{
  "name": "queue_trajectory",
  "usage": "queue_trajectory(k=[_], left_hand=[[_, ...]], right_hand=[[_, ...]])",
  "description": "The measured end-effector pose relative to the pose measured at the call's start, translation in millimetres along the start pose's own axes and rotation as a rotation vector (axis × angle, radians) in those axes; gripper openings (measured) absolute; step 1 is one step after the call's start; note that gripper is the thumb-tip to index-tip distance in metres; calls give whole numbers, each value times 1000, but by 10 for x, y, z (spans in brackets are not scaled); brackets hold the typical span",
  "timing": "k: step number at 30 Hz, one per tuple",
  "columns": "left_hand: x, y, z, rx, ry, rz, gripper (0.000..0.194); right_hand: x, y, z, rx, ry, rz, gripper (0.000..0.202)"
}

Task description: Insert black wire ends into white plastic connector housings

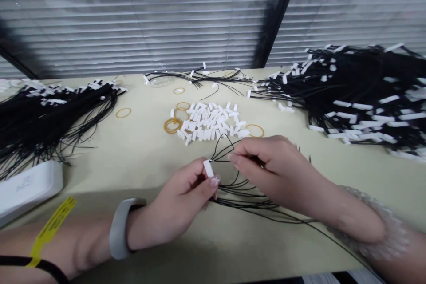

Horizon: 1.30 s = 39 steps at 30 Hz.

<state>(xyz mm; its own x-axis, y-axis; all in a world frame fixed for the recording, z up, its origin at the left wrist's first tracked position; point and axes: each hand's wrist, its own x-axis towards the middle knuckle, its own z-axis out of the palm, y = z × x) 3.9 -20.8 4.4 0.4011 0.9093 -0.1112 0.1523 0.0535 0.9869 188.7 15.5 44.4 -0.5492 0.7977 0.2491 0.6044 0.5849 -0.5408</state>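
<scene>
Between thumb and fingers, my left hand (186, 199) holds a white connector (208, 168) at the middle of the view. Thin black wires (246, 204) run rightward from it, under my right hand. My right hand (266, 166) is closed in a pinch on black wires just right of the connector; its fingertips hide where they grip. Just beyond my hands lies a pile of small white connectors (209, 120).
Bundles of black wires with white ends lie at the left (60, 111) and right (353, 97). Yellow rubber bands (172, 125) surround the pile. A white device (29, 188) sits at the left edge. Blinds (149, 17) stand behind the table (126, 164).
</scene>
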Motion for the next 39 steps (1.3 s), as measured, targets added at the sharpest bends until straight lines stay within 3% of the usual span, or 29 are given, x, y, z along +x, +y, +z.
queue_trajectory(k=[19, 36, 39], left_hand=[[-13, -35, 3, -5, -25, -5, 21], [-21, -25, 31, 14, -84, 51, 20], [-15, -33, 37, -89, -9, -9, 21]], right_hand=[[25, 11, -20, 159, -118, 125, 21], [-16, -58, 173, 195, -23, -9, 23], [20, -26, 93, 214, 14, -8, 17]])
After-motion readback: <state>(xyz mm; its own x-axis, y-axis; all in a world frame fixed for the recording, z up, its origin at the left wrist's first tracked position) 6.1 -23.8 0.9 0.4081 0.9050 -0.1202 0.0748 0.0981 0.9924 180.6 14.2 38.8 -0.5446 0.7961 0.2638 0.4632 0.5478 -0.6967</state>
